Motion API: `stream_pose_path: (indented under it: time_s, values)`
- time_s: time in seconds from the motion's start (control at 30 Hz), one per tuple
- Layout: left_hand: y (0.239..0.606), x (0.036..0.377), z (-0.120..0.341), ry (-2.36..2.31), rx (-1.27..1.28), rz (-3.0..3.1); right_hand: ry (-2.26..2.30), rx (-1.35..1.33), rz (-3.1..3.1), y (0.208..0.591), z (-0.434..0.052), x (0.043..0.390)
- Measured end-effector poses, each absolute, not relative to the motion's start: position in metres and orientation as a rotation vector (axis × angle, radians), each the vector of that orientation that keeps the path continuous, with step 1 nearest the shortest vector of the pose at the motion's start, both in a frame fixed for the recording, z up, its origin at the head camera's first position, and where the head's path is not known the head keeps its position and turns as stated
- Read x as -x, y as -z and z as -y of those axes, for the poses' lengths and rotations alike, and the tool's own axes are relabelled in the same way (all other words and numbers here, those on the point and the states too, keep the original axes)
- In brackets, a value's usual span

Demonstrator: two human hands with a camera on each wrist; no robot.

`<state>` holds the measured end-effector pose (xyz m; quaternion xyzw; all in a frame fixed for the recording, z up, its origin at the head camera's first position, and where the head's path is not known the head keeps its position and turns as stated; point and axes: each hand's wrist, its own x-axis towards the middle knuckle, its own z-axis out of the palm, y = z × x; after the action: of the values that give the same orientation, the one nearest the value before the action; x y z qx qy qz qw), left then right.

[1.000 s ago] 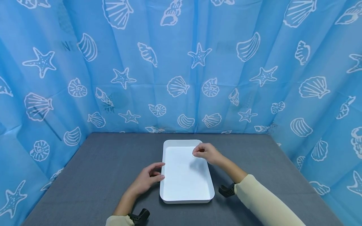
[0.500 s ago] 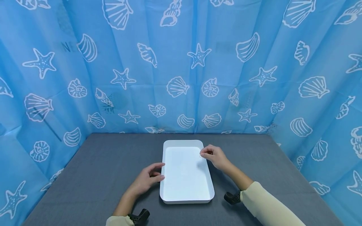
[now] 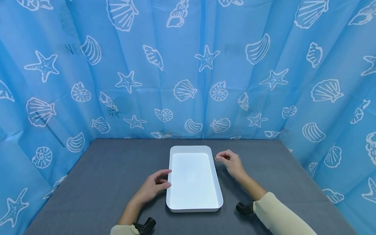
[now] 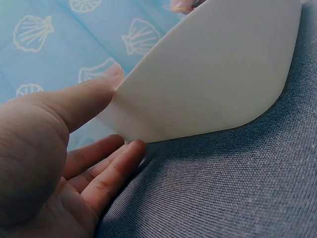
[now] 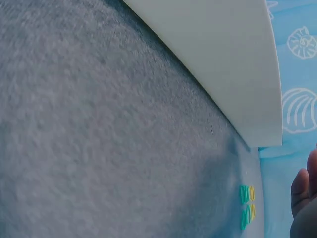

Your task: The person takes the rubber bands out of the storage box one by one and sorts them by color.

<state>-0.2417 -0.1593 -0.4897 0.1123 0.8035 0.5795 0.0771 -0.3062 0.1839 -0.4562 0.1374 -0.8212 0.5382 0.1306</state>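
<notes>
A white rectangular tray [image 3: 192, 182] lies in the middle of the table. My left hand [image 3: 152, 185] holds its left side; in the left wrist view the thumb bends over the rim and the fingertips touch the wall's bottom edge. Just outside the tray's far right side, my right hand [image 3: 232, 163] pinches a small thin yellowish loop [image 3: 216, 159] between thumb and index finger. The right wrist view shows only part of that hand's fingers [image 5: 302, 186], and the loop is out of that view.
Several small green loops [image 5: 244, 208] and yellow loops [image 5: 252, 203] lie on the grey cloth beyond the tray's corner; the right hand mostly hides them in the head view. A blue shell-print curtain [image 3: 188, 107] hangs behind the grey table [image 3: 117, 163].
My right hand has moved right, from above the tray's far right part to outside its rim, fingertips still pinched. The left hand and the tray stay where they were.
</notes>
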Motion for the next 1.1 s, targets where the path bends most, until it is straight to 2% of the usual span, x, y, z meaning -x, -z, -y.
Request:
stream_pose_path:
  time_s: [0.5, 1.1]
  values:
    - [0.489, 0.241, 0.159, -1.754, -0.333, -2.408, -1.664, -0.146, 2.373, 0.46, -0.204, 0.324]
    - [0.491, 0.242, 0.161, -1.75, -0.331, -2.397, -1.586, -0.052, 2.451, 0.477, -0.209, 0.349]
